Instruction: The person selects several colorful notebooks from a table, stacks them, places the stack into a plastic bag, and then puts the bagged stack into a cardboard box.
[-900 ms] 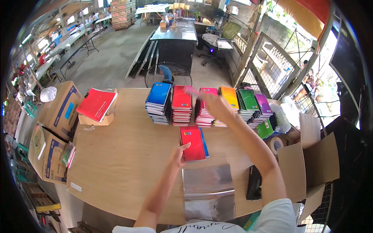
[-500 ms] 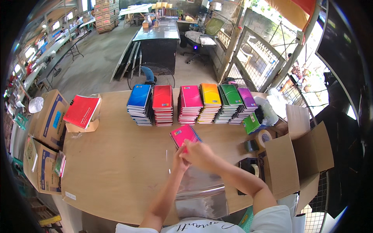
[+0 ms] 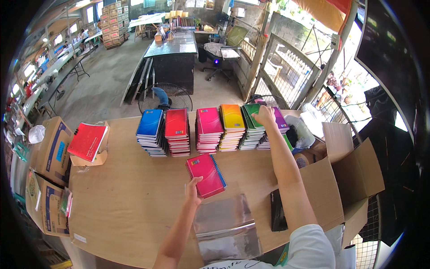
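Observation:
My left hand (image 3: 193,191) grips a pink spiral notebook (image 3: 207,175) by its lower left edge, just above the table. Blue shows along the notebook's coiled right edge. My right arm is stretched far forward. Its hand (image 3: 266,117) has closed fingers at the right edge of the top green notebook (image 3: 251,112), partly covering it; the fingertips are partly hidden. Beside that hand rises a stack of purple notebooks (image 3: 281,117). Below the pink notebook lies a clear plastic sheet (image 3: 226,219).
Blue (image 3: 150,123), red (image 3: 177,123), pink (image 3: 209,121) and yellow (image 3: 233,117) notebook stacks line the far edge. An open carton (image 3: 322,193) stands at right, near a bin (image 3: 304,136). A red book (image 3: 88,141) and closed cartons (image 3: 53,148) are at left.
My right hand has left the pink notebook and reached forward to the green stack. My left hand still holds the pink notebook, now more fully in view. The head view has shifted slightly.

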Available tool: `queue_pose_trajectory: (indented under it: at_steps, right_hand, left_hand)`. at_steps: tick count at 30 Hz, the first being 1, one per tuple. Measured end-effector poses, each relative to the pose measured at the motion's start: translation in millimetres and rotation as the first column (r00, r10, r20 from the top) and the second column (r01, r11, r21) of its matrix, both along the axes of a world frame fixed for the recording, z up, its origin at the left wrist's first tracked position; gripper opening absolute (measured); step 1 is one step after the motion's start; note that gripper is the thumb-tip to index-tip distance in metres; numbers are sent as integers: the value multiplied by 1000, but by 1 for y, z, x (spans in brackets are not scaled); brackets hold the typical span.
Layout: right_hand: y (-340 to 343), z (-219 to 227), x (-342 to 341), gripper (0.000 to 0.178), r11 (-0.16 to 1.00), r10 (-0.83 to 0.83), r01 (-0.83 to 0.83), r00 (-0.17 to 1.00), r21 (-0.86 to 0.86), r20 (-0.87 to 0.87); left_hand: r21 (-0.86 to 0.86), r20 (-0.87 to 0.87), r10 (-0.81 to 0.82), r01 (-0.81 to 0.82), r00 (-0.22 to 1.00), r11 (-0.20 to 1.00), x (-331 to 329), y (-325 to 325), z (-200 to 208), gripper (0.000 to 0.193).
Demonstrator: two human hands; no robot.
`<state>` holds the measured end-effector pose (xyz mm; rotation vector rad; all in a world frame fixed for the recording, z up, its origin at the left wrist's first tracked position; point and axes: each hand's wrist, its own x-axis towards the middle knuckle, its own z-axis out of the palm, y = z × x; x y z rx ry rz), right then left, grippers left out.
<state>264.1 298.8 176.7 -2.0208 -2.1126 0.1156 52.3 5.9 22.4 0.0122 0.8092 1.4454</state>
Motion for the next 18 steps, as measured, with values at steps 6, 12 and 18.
queue_pose_trajectory:
  at_steps: [6,12,18]
  right_hand:
    - [50,-25,27,58,953,-155,163,987,-256,50]
    - [6,19,-16,57,892,-334,307,942,-332,-27]
    - [-9,23,16,41,990,-71,121,869,72,-489]
  left_hand:
    - [91,-31,19,-16,999,996,11,14,3,46]
    - [111,-50,46,-40,998,993,17,16,15,48]
    - [137,-71,54,-44,996,990,21,17,19,51]
